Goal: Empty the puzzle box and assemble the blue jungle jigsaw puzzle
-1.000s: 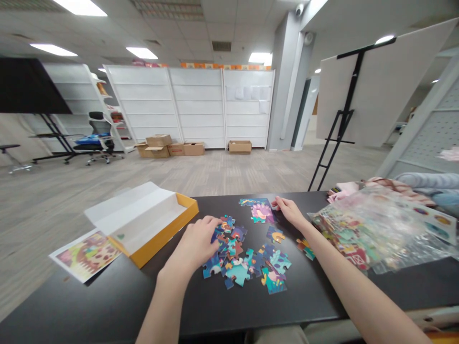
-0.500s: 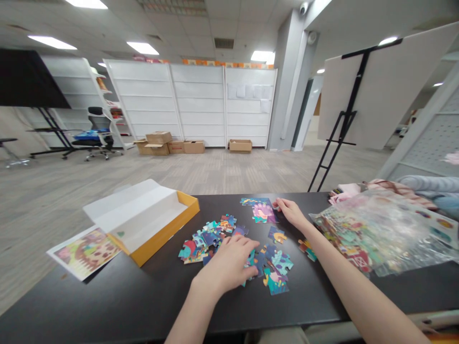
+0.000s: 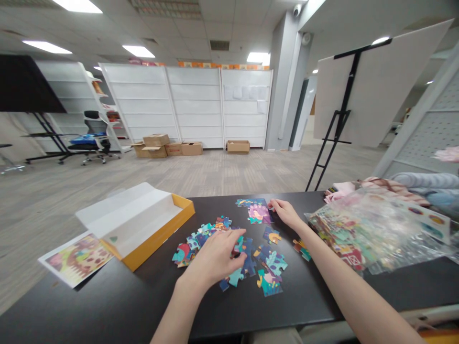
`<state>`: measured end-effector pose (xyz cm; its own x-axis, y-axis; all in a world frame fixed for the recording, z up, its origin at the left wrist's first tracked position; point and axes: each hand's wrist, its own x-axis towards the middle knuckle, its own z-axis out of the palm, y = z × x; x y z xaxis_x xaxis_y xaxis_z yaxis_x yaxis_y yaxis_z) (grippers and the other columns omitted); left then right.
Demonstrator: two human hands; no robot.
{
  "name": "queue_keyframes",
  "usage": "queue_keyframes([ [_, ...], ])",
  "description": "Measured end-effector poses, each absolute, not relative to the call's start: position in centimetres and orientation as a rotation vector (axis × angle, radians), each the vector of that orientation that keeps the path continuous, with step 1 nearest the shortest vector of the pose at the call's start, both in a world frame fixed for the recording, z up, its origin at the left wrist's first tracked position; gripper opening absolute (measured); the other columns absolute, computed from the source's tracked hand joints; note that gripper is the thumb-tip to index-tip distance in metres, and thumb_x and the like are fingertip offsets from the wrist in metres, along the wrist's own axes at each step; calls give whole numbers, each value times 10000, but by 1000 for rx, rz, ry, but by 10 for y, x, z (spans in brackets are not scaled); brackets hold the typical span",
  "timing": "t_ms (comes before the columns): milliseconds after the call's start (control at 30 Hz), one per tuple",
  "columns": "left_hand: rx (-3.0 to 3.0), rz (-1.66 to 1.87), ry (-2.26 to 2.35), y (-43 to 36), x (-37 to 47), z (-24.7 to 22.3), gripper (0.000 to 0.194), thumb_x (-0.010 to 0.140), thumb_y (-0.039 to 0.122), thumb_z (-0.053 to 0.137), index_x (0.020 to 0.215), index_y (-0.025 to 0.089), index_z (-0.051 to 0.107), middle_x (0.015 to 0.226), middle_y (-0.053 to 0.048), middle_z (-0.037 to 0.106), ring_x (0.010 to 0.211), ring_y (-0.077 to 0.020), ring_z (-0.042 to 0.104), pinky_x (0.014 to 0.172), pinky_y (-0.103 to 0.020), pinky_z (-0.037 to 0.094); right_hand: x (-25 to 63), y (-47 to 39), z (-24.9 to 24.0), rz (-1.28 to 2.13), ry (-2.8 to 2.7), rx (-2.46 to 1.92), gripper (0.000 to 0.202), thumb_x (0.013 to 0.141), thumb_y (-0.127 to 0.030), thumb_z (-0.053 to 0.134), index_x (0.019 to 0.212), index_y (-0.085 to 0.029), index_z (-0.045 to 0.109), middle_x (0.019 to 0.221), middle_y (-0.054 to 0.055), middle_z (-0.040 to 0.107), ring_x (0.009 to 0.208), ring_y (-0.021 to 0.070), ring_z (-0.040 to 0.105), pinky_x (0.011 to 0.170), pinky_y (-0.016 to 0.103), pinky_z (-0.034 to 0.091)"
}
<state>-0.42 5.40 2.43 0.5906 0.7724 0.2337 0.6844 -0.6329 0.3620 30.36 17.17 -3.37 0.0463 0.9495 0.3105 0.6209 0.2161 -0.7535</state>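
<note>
My left hand is over the pile of jigsaw puzzle pieces, fingers apart and thumb stretched out, with no piece visibly gripped. It hides part of the pile. Loose puzzle pieces lie just right of it. At the table's far side, my right hand rests beside a joined section of puzzle showing a purple figure. Its fingers are curled together at the section's right edge; whatever they pinch is hidden. A single piece with a yellow shape lies between the hands, and more pieces sit under the right forearm.
An open yellow box with a white inside stands at the left, partly over a printed picture sheet. On the right, a clear plastic bag of colourful pieces lies before folded cloths. A black easel stand stands beyond the table.
My left hand has shifted left across the pile, uncovering dark blue and teal pieces near its thumb. My right hand stays by the joined section. The whole view has swung slightly.
</note>
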Motion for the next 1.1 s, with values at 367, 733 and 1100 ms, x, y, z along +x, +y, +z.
queue_keyframes([
  [367,2734,523,1325,165,22,56,492,838,341,651,1296,167,602,1155,-120,726,1058,-287,684,923,-349,511,298,172,-33,426,-1721,-1521,499,935,-557,400,752,-201,698,813,66,753,800,241,677,742,311,472],
  [733,2693,468,1378,194,35,7,388,865,348,611,1213,178,636,1080,-139,726,1008,-312,682,859,-386,518,297,171,-34,405,-1727,-1514,485,944,-565,421,751,-217,698,754,54,738,760,228,655,710,298,465],
  [1100,2680,482,1268,198,36,-5,270,931,388,572,1124,257,708,1174,-91,666,1110,-246,607,954,-343,481,296,169,-33,387,-1735,-1510,478,939,-563,423,741,-218,687,719,50,724,744,227,644,685,292,460],
])
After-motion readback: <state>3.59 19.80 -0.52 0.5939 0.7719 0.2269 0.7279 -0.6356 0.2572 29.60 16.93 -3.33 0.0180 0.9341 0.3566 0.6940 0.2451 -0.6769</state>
